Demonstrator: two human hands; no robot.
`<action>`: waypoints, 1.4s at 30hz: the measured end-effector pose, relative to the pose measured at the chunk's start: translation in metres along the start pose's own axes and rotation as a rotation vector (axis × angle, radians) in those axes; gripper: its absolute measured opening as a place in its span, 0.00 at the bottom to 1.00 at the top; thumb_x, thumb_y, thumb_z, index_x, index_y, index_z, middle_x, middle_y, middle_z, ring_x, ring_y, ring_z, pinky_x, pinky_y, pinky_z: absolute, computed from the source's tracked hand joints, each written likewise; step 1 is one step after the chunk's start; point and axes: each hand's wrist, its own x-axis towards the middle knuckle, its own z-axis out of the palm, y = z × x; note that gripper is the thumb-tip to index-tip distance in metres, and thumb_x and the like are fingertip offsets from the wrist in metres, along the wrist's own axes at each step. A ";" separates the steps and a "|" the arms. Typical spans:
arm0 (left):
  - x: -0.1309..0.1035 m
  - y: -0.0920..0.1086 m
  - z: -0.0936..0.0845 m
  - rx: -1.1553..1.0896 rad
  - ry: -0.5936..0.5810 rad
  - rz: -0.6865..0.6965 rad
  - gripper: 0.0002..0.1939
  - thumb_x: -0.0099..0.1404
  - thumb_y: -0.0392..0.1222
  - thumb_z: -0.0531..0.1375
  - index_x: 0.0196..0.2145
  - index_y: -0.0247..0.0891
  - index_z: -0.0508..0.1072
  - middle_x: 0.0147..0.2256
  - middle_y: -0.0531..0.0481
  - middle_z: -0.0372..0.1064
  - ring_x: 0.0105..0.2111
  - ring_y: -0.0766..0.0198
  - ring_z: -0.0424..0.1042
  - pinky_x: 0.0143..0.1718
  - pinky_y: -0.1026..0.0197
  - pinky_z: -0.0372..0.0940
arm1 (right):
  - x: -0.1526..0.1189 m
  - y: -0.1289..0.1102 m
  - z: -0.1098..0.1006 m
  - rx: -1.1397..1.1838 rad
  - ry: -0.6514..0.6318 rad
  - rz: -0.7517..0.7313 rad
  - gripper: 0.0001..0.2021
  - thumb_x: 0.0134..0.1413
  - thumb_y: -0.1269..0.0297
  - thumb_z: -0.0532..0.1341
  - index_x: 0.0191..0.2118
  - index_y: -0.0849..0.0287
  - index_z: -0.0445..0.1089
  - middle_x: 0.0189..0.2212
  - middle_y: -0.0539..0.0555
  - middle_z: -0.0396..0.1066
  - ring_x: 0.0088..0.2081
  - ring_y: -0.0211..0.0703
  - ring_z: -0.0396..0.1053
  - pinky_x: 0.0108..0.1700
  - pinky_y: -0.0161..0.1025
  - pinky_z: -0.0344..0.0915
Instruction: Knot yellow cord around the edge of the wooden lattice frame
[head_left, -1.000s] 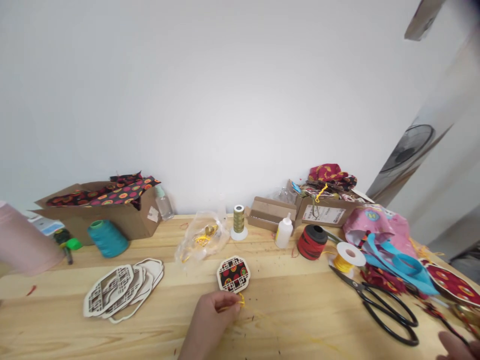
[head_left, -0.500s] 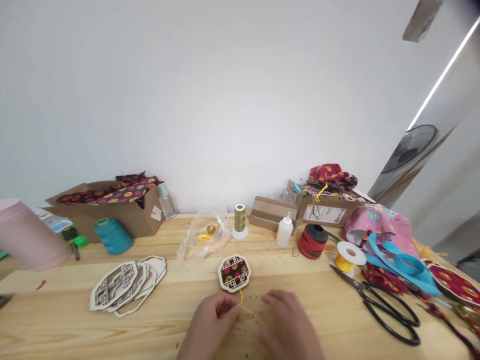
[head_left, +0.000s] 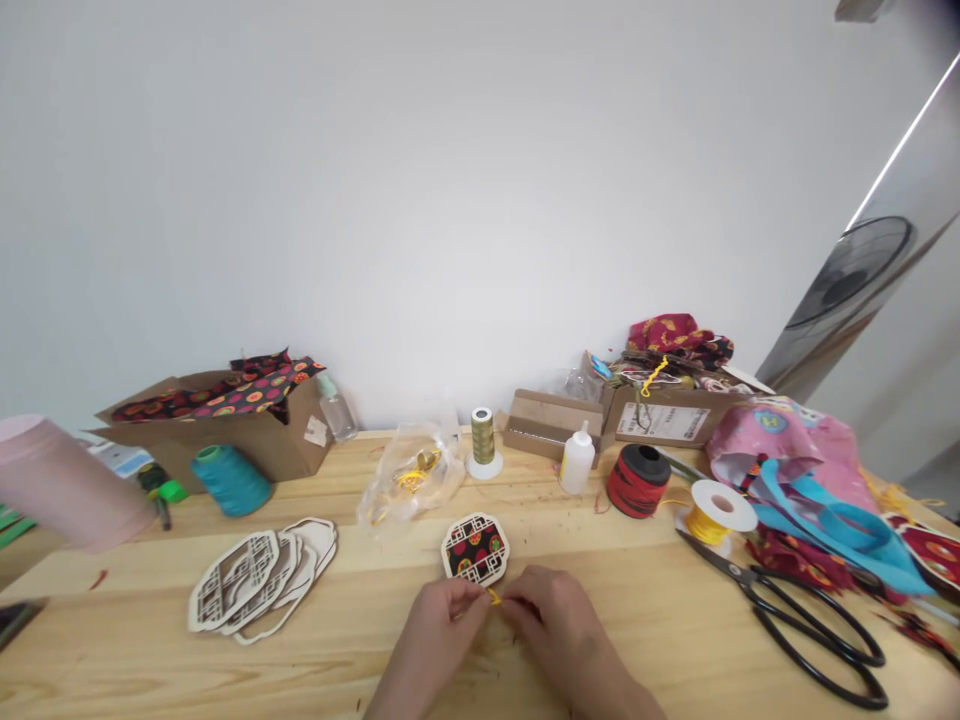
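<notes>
A wooden lattice-framed ornament (head_left: 475,550) with dark patterned fabric in its middle lies flat on the table. From its lower edge comes a short yellow cord (head_left: 494,597). My left hand (head_left: 442,630) pinches this cord between thumb and fingers, just below the ornament. On the other side my right hand (head_left: 551,615) also has its fingertips closed on the cord, close to the left ones. The fingers cover most of the cord, so any knot there is hidden.
Stacked wooden frames (head_left: 262,580) lie at left, near a teal thread cone (head_left: 231,481). Behind are a plastic bag (head_left: 412,475), gold thread spool (head_left: 482,440) and glue bottle (head_left: 577,462). Rightward sit a red cord spool (head_left: 637,482), yellow cord spool (head_left: 716,515) and black scissors (head_left: 802,620).
My right hand has moved left and up and closed on the cord next to my left hand. My left hand has shifted slightly right. The camera view has turned a little.
</notes>
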 end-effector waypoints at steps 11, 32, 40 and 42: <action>-0.003 0.015 -0.002 -0.468 -0.025 -0.143 0.10 0.47 0.45 0.60 0.20 0.33 0.74 0.12 0.55 0.64 0.23 0.66 0.65 0.25 0.68 0.56 | 0.020 -0.002 0.005 0.755 -0.262 0.416 0.19 0.45 0.53 0.51 0.16 0.63 0.63 0.09 0.44 0.54 0.11 0.28 0.46 0.15 0.28 0.42; 0.002 0.010 -0.009 -0.025 0.038 0.082 0.11 0.50 0.44 0.56 0.22 0.31 0.71 0.20 0.52 0.69 0.23 0.65 0.64 0.25 0.66 0.57 | 0.044 -0.012 -0.008 0.933 -0.357 0.649 0.07 0.35 0.69 0.56 0.13 0.62 0.60 0.06 0.42 0.53 0.07 0.24 0.40 0.11 0.29 0.32; 0.003 0.010 -0.007 0.006 0.075 0.116 0.09 0.50 0.41 0.56 0.28 0.33 0.70 0.26 0.49 0.72 0.29 0.60 0.69 0.31 0.64 0.62 | 0.044 -0.015 -0.009 0.940 -0.303 0.697 0.08 0.34 0.68 0.56 0.15 0.60 0.54 0.06 0.38 0.44 0.09 0.24 0.37 0.12 0.29 0.30; 0.000 0.012 -0.007 0.025 0.069 0.143 0.09 0.51 0.41 0.55 0.29 0.34 0.70 0.26 0.49 0.72 0.30 0.60 0.69 0.31 0.65 0.62 | 0.044 -0.016 -0.008 0.940 -0.294 0.696 0.09 0.35 0.68 0.56 0.15 0.59 0.53 0.06 0.38 0.43 0.09 0.24 0.36 0.12 0.29 0.31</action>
